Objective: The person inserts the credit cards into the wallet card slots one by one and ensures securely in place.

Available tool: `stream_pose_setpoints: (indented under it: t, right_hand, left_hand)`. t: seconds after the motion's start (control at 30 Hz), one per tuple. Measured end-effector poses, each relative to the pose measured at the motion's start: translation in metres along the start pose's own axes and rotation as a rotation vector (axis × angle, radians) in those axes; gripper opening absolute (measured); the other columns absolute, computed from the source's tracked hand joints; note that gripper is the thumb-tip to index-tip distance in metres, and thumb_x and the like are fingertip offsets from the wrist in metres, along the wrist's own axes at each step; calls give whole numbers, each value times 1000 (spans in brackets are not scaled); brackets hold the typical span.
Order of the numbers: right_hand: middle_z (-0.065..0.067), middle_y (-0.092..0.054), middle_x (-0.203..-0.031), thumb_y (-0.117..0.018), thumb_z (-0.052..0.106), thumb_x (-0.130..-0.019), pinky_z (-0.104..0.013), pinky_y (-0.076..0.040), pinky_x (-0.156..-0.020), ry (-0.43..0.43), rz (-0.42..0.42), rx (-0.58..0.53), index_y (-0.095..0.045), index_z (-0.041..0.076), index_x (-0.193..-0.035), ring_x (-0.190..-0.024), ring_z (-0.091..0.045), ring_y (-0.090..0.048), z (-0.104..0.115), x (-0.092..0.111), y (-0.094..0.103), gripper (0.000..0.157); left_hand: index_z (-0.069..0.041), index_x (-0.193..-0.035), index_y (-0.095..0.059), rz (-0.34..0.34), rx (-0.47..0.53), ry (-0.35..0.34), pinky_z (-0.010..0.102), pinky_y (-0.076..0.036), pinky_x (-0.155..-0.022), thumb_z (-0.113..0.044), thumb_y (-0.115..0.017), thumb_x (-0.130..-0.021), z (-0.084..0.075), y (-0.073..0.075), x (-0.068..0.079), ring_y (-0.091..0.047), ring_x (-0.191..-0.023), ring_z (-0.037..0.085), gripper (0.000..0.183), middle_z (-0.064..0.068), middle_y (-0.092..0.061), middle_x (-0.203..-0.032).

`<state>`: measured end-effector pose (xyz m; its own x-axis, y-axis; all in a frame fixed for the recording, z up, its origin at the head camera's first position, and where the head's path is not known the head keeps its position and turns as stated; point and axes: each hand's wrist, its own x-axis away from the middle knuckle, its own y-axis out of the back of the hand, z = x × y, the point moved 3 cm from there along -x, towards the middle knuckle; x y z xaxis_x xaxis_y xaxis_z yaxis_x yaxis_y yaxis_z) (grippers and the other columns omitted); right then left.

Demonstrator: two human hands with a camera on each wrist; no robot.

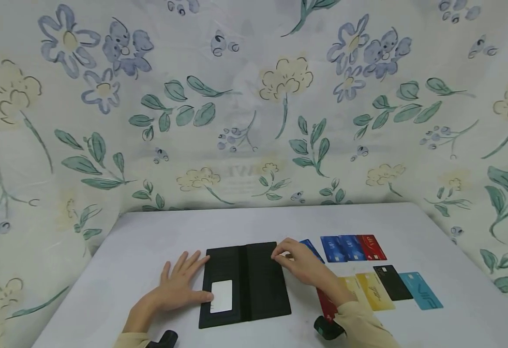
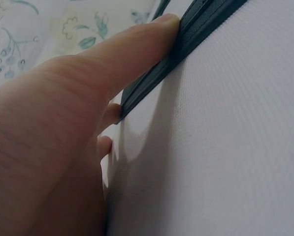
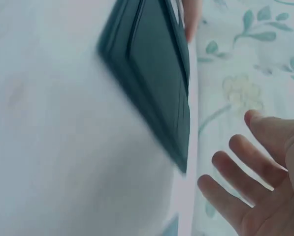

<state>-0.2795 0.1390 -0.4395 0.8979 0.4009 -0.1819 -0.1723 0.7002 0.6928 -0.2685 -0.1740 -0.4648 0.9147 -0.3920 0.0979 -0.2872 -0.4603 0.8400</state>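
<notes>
A black bifold card wallet (image 1: 267,290) lies spread flat on the table, a white insert (image 1: 221,296) in the window of its left panel. With fingers spread, my left hand (image 1: 177,287) keeps its thumb on the wallet's left edge; the left wrist view shows that thumb pressing on the dark cover (image 2: 201,29). My right hand (image 1: 299,261) hovers by the upper right corner. In the right wrist view its loosely bent fingers (image 3: 229,196) hold nothing and stand apart from the wallet (image 3: 159,64).
Right of the wallet lie blue cards (image 1: 334,249) beside a red card (image 1: 371,247). Nearer are gold cards (image 1: 375,291), a black card (image 1: 392,282) and a teal card (image 1: 421,290). Another blue card (image 1: 311,249) and red card (image 1: 327,304) are partly hidden by my right arm.
</notes>
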Motion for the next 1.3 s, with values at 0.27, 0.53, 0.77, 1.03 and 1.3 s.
stream_pose_setpoints:
  t: [0.27, 0.53, 0.77, 1.03, 1.3]
  right_hand:
    - [3, -64, -104, -60, 9, -98, -39, -56, -90, -70, -66, 93, -71, 13, -105, -103, -20, -63, -31, 46, 49, 13]
    - [0, -64, -99, -69, 10, -92, -45, -56, -89, -254, -149, 193, -66, 13, -98, -103, -26, -63, -66, 86, 88, 7]
    - [-4, -65, -100, -67, 7, -93, -44, -58, -84, -223, -163, 246, -67, 6, -99, -99, -27, -64, -85, 112, 113, 7]
    - [-6, -65, -100, -65, 9, -94, -46, -57, -84, -250, -153, 306, -68, 4, -101, -92, -23, -62, -104, 128, 132, 9]
    - [-25, -57, -130, -67, 14, -91, -65, -43, -98, -333, -44, 322, -61, 1, -128, -124, -48, -50, -121, 142, 139, 39]
  left_hand:
    - [-11, -153, -35, -21, -5, -18, 73, 12, -107, -56, -75, -77, 2, -1, -1, -1, -147, 50, 97, 22, -19, -162]
    - [-10, -153, -34, -9, -4, -13, 74, 12, -107, -55, -75, -77, 1, -2, -1, 0, -147, 50, 97, 23, -19, -162]
    - [-9, -152, -35, -18, 1, -22, 74, 13, -107, -55, -74, -77, 2, -3, -3, 1, -147, 50, 97, 23, -19, -161]
    - [-9, -152, -36, -25, -10, -39, 76, 11, -106, -54, -74, -77, 1, -3, -5, -2, -145, 53, 95, 25, -20, -160]
    - [-9, -152, -35, -13, 8, -20, 74, 13, -106, -54, -74, -77, 0, -3, -6, 1, -146, 51, 96, 25, -18, -161]
